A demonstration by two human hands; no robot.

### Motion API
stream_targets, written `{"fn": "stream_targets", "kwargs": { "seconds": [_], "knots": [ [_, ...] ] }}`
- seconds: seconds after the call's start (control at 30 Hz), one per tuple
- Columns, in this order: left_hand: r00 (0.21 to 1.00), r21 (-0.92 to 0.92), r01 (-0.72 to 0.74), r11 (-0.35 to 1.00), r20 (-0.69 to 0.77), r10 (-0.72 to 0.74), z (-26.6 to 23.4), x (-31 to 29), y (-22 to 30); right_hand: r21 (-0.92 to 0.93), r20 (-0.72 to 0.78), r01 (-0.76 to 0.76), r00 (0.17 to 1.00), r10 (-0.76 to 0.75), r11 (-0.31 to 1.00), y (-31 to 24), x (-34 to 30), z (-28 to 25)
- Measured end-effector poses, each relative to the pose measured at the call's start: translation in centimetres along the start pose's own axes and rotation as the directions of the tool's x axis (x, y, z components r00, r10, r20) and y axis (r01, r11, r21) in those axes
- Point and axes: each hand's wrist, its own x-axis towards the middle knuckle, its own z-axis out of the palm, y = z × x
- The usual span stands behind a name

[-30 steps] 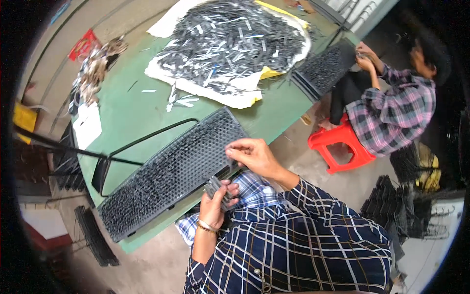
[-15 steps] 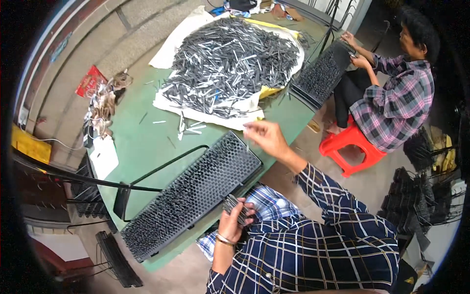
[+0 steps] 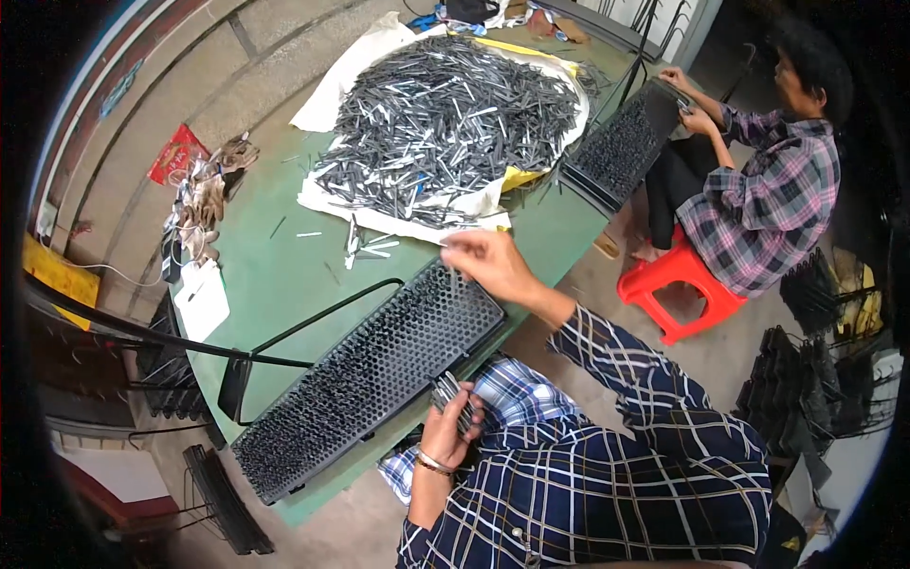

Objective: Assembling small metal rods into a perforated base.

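Note:
A long black perforated tray lies slanted across the near edge of the green table. Its lower left part is densely filled with upright dark pieces, while open holes show toward the right. My left hand is closed around a bundle of thin metal strips, just below the tray's near edge. Over the tray's upper right end, my right hand pinches what looks like a single strip pointing down at the holes; the fingers partly hide it.
A big heap of dark and shiny strips covers a white sack on the table. A black metal rod frame stands beside the tray. At right, a person on a red stool works at another tray.
My right hand has moved left and slightly down, from beyond the tray's upper right corner to over its holes. My left hand stays nearly in place with its bundle.

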Motion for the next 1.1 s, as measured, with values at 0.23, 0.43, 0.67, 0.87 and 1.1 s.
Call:
{"fn": "stream_targets", "kwargs": {
  "seconds": [0.23,0.43,0.67,0.87,1.1],
  "knots": [
    [1.0,-0.069,-0.006,0.998,0.001,0.007,0.1,-0.6,-0.2,0.027,-0.06,0.118,0.991,-0.116,0.993,-3.6,4.3,0.2],
    [1.0,-0.062,-0.009,0.998,-0.016,0.008,0.4,-0.4,0.1,-0.006,-0.08,0.186,0.979,-0.186,0.983,-3.5,6.9,0.0],
    [0.999,-0.043,-0.044,0.998,-0.023,0.043,-0.2,-0.6,0.1,-0.038,0.1,0.137,0.986,-0.133,0.99,-4.2,3.3,2.1],
    [0.999,-0.041,-0.049,0.998,-0.014,0.049,0.1,-0.5,0.3,0.032,0.212,-0.083,0.974,0.075,0.996,-1.8,-1.9,2.9],
    [0.999,-0.018,-0.035,0.999,-0.022,0.035,0.7,-1.1,0.5,0.064,0.277,-0.146,0.953,0.123,0.987,0.2,-3.6,3.6]
  ]
}}
